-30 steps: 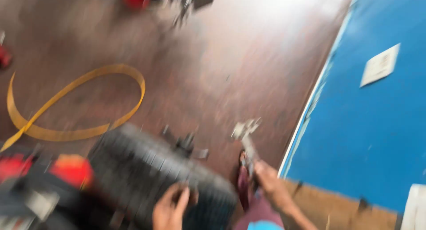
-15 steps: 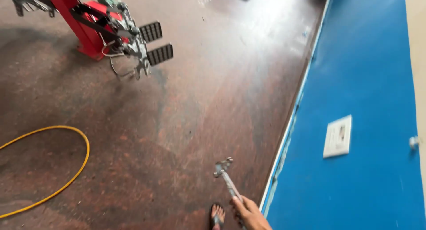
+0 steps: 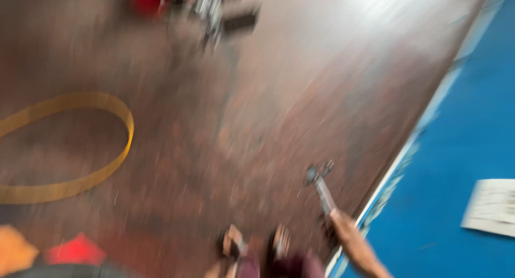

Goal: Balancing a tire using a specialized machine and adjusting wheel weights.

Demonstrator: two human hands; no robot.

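Observation:
The picture is heavily blurred by motion. My right hand (image 3: 343, 229) reaches out at the lower middle right and grips a grey metal hand tool (image 3: 321, 182) whose head points up and away from me. Just below and left of that hand, my two feet (image 3: 255, 243) in sandals stand on the brown speckled floor (image 3: 257, 122). My left hand does not appear in the head view.
A yellow hose (image 3: 80, 149) loops across the floor at left. A red machine with black pedals (image 3: 214, 12) stands at the top. Red and orange parts (image 3: 75, 251) sit at the bottom left. A blue wall (image 3: 472, 149) with a white plate (image 3: 491, 205) runs along the right.
The view has swung down and left with strong blur. My feet and the red parts at bottom left have come into sight; the red machine slid toward the top edge. The tool stays in my right hand.

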